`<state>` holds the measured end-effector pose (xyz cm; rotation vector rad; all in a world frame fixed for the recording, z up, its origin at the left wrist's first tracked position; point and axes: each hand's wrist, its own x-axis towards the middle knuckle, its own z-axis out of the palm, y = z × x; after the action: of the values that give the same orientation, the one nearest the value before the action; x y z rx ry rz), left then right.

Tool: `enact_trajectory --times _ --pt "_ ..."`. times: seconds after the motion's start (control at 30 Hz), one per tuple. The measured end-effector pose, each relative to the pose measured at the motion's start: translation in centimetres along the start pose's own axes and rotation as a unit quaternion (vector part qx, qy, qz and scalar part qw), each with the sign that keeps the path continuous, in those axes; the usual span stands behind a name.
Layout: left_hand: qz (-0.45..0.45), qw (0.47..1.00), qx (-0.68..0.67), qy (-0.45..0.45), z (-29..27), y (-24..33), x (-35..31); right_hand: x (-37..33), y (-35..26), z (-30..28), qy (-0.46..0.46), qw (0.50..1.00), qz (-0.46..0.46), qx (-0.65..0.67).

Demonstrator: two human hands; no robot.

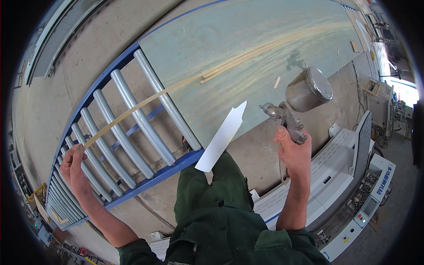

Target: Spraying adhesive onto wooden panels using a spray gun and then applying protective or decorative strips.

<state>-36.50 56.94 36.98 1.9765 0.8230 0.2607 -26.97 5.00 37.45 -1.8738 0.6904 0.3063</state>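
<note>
My left hand (73,167) is closed on the near end of a long, thin wooden strip (121,116). The strip runs over the grey rollers and onto the greenish board (185,53). In my right hand (295,152) is a metal spray gun (287,118) with a round cup on top, held at the board's near right side. Its nozzle points left. More thin wooden strips (247,55) lie side by side along the board. A torn white sheet (223,137) rests at the board's near edge and hangs past it in front of my legs.
A roller conveyor (170,165) with a blue frame stretches to the left. Small wood scraps (277,82) lie on the board. To the right stand a white machine (309,194) and a control panel (369,210) with a screen and buttons. A ribbed hose (145,28) crosses the floor beyond the conveyor.
</note>
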Motion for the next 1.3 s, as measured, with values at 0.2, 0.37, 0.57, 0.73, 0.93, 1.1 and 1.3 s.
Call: enact_trajectory --times 0.2,0.37,0.57,0.73,0.93,1.1,1.3 --pt "-0.001 1.000 -0.009 0.004 -0.2 -0.3 0.0 0.4 0.3 -1.4 0.020 1.000 -0.005 -0.011" --pt "0.002 1.000 -0.002 0.002 -0.2 -0.3 -0.1 -0.7 0.7 -0.8 0.002 0.999 -0.026 -0.026" --pt "0.001 1.000 0.004 0.000 -0.1 -0.7 -0.2 -2.4 0.4 -0.2 -0.023 1.000 -0.021 0.000" --pt "-0.002 1.000 -0.009 0.001 -0.1 -1.6 0.1 -2.5 0.7 -1.0 -0.037 0.999 -0.017 -0.018" --pt "0.001 1.000 -0.029 -0.005 -0.8 -3.4 0.2 -2.4 1.2 -1.3 0.021 1.000 -0.022 0.005" --pt "-0.015 0.999 -0.041 -0.014 -0.5 -5.1 0.0 -3.0 0.9 -1.7 0.050 0.998 -0.025 0.002" --pt "-0.068 0.997 -0.016 -0.023 2.5 -7.8 0.6 -6.8 2.4 -0.4 -0.060 0.998 -0.012 -0.024"
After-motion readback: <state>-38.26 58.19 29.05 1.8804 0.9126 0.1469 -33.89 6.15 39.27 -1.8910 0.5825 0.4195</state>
